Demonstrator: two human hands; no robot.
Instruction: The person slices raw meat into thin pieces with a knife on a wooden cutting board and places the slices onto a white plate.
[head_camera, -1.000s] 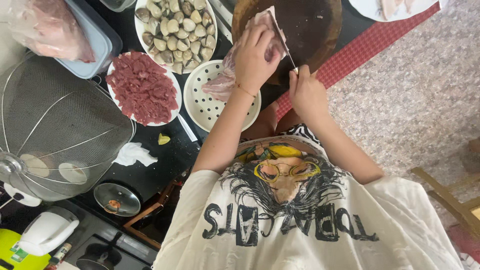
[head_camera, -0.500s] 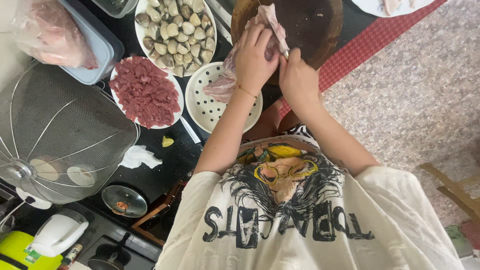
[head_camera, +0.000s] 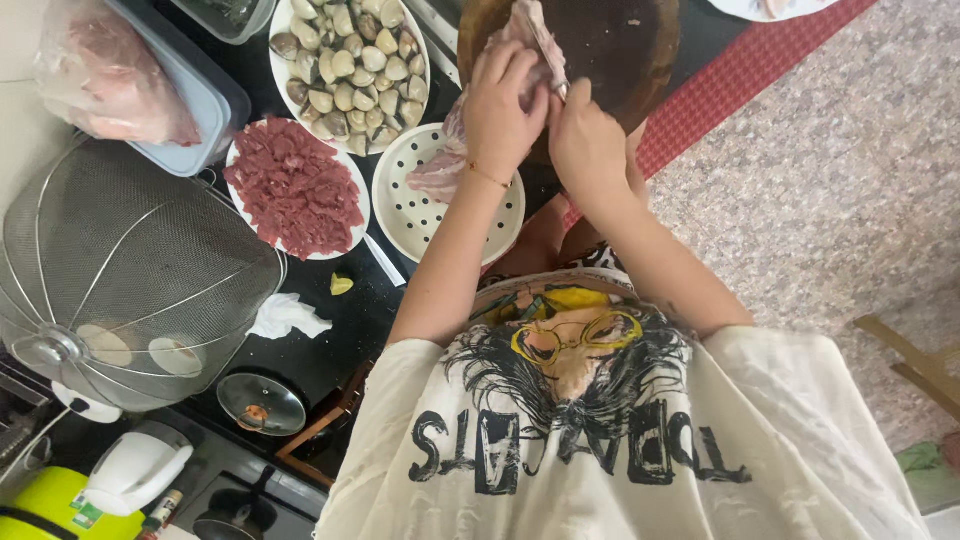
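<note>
My left hand (head_camera: 503, 108) presses down on a pale piece of raw meat (head_camera: 530, 28) lying on a round dark wooden chopping board (head_camera: 640, 50). My right hand (head_camera: 588, 148) is closed right beside it, touching it, around a knife (head_camera: 561, 90) of which only a sliver of metal shows. More pale meat (head_camera: 436, 178) hangs onto a white perforated plate (head_camera: 420, 225) just under my left wrist.
Left of the board stand a plate of clams (head_camera: 345, 65) and a plate of chopped red meat (head_camera: 295, 190). A bagged meat tray (head_camera: 110, 80), a mesh food cover (head_camera: 120, 270), a pot lid (head_camera: 262, 403) and a crumpled tissue (head_camera: 288, 315) lie further left. A red cloth (head_camera: 740, 70) edges the patterned mat (head_camera: 850, 180).
My right hand has moved up and left until it meets my left hand on the meat. The knife blade, plainly seen before, is now mostly hidden between the hands.
</note>
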